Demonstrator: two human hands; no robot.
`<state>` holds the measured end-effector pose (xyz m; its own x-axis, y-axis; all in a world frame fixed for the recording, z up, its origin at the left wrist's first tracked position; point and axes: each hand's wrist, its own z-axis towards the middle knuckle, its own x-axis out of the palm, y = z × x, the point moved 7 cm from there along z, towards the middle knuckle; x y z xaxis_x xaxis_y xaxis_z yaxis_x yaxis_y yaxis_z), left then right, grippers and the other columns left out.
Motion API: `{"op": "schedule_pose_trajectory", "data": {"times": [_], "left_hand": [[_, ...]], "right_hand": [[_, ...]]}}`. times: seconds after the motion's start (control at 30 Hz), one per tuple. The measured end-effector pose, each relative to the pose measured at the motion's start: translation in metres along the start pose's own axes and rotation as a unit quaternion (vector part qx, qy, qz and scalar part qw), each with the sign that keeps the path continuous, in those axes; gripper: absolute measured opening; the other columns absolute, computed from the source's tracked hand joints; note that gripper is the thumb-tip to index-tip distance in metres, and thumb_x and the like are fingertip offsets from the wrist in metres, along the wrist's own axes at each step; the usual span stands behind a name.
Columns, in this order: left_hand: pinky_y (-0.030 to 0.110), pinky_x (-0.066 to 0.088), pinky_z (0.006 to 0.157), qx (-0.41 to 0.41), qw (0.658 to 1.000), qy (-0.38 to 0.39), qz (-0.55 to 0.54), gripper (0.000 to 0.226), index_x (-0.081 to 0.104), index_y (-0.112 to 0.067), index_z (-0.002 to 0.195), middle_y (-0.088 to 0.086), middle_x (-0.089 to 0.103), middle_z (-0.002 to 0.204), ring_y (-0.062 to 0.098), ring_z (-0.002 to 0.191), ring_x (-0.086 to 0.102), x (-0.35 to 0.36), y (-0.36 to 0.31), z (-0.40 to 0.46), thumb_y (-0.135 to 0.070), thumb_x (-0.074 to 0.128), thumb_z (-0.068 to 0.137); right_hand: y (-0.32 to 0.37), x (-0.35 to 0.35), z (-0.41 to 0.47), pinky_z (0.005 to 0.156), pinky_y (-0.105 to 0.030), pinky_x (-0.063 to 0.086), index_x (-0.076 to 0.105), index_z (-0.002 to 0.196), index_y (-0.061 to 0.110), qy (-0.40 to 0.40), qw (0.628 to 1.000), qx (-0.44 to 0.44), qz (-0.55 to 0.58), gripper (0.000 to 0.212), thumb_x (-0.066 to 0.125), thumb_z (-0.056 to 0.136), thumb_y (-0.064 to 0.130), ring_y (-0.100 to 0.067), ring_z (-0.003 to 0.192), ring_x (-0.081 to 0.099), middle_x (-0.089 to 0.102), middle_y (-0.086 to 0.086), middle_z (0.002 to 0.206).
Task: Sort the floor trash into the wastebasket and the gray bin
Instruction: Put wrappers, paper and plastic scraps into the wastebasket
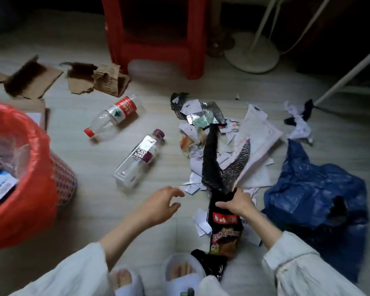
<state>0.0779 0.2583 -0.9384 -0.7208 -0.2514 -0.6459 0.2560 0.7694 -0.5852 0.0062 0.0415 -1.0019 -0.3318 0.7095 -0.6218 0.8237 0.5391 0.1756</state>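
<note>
Two bottles, two cardboard pieces, one wastebasket.

Bare floor before the wastebasket, two bottles beside paper scraps

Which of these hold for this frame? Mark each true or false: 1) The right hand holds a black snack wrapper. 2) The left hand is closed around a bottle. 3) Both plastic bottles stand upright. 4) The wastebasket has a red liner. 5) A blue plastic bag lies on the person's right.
1) True: the right hand has its grip on the black snack wrapper.
2) False: the left hand is open and empty, short of the purple-capped bottle.
3) False: that bottle and the red-capped bottle both lie on their sides on the floor.
4) True: the wastebasket has a red liner.
5) True: the blue plastic bag lies there.
</note>
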Motion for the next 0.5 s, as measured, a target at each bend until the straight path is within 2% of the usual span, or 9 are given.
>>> {"op": "schedule_pose_trajectory", "data": {"times": [0.1, 0.17, 0.27, 0.33, 0.37, 0.4, 0.43, 0.5], "left_hand": [[0.015, 0.038, 0.084, -0.015, 0.999, 0.014, -0.033, 0.032, 0.054, -0.017, 0.124, 0.003, 0.056, 0.125, 0.016, 0.111, 0.055, 0.012, 0.012, 0.004, -0.019, 0.053, 0.092], [0.014, 0.038, 0.081, -0.035, 0.998, 0.010, -0.060, 0.031, 0.056, -0.015, 0.122, 0.004, 0.059, 0.122, 0.017, 0.107, 0.057, 0.015, 0.023, 0.004, -0.016, 0.054, 0.091], [0.018, 0.040, 0.084, -0.061, 0.995, 0.001, -0.085, 0.031, 0.056, -0.015, 0.120, 0.006, 0.061, 0.120, 0.018, 0.103, 0.058, 0.019, 0.034, 0.002, -0.013, 0.056, 0.089], [0.021, 0.041, 0.086, -0.067, 0.993, 0.000, -0.095, 0.037, 0.052, -0.015, 0.125, 0.007, 0.058, 0.123, 0.019, 0.105, 0.057, 0.023, 0.033, 0.001, -0.015, 0.059, 0.088], [0.022, 0.041, 0.088, -0.066, 0.993, -0.001, -0.100, 0.043, 0.048, -0.016, 0.129, 0.007, 0.054, 0.127, 0.019, 0.108, 0.055, 0.024, 0.031, 0.000, -0.016, 0.060, 0.087], [0.024, 0.041, 0.092, -0.057, 0.993, -0.006, -0.102, 0.051, 0.043, -0.017, 0.133, 0.007, 0.048, 0.133, 0.020, 0.114, 0.051, 0.024, 0.026, -0.001, -0.019, 0.062, 0.086], [0.025, 0.038, 0.097, -0.041, 0.994, -0.013, -0.097, 0.058, 0.038, -0.019, 0.137, 0.007, 0.042, 0.138, 0.021, 0.121, 0.046, 0.023, 0.021, 0.000, -0.021, 0.064, 0.085], [0.026, 0.028, 0.107, 0.003, 0.997, -0.030, -0.076, 0.069, 0.030, -0.024, 0.142, 0.006, 0.028, 0.147, 0.021, 0.134, 0.033, 0.017, 0.005, 0.001, -0.025, 0.067, 0.083]], "right_hand": [[0.000, 0.013, 0.002, 0.107, -0.042, 0.035, 0.020, 0.142, 0.000, 0.000, 0.993, 0.056, 0.103, 0.105, 0.080, 0.067, 0.042, -0.036, 0.133, 0.034, 0.034, -0.021, 0.144], [0.005, 0.015, 0.005, 0.102, -0.040, 0.037, 0.024, 0.139, -0.003, -0.031, 0.991, 0.063, 0.111, 0.091, 0.078, 0.074, 0.028, -0.036, 0.129, 0.040, 0.040, -0.021, 0.140], [0.010, 0.007, 0.001, 0.083, -0.036, 0.048, 0.049, 0.118, -0.003, -0.078, 0.989, 0.067, 0.105, 0.050, 0.074, 0.078, 0.014, -0.032, 0.104, 0.059, 0.061, -0.018, 0.114], [0.013, -0.003, -0.005, 0.069, -0.034, 0.049, 0.059, 0.088, -0.001, -0.093, 0.988, 0.054, 0.107, 0.019, 0.070, 0.081, 0.012, -0.026, 0.078, 0.058, 0.062, -0.013, 0.084], [0.015, -0.008, -0.008, 0.060, -0.032, 0.047, 0.055, 0.073, 0.003, -0.099, 0.988, 0.043, 0.114, 0.020, 0.070, 0.082, 0.013, -0.022, 0.066, 0.053, 0.056, -0.010, 0.071], [0.019, -0.015, -0.013, 0.052, -0.030, 0.039, 0.046, 0.063, 0.008, -0.107, 0.987, 0.030, 0.116, 0.031, 0.070, 0.082, 0.015, -0.019, 0.057, 0.045, 0.048, -0.006, 0.063], [0.022, -0.022, -0.019, 0.049, -0.027, 0.032, 0.038, 0.059, 0.011, -0.118, 0.986, 0.013, 0.120, 0.039, 0.070, 0.082, 0.016, -0.016, 0.053, 0.038, 0.042, -0.003, 0.060], [0.030, -0.034, -0.033, 0.048, -0.024, 0.027, 0.033, 0.058, 0.014, -0.143, 0.981, -0.038, 0.129, 0.044, 0.070, 0.082, 0.016, -0.013, 0.052, 0.033, 0.038, 0.000, 0.058]]}}
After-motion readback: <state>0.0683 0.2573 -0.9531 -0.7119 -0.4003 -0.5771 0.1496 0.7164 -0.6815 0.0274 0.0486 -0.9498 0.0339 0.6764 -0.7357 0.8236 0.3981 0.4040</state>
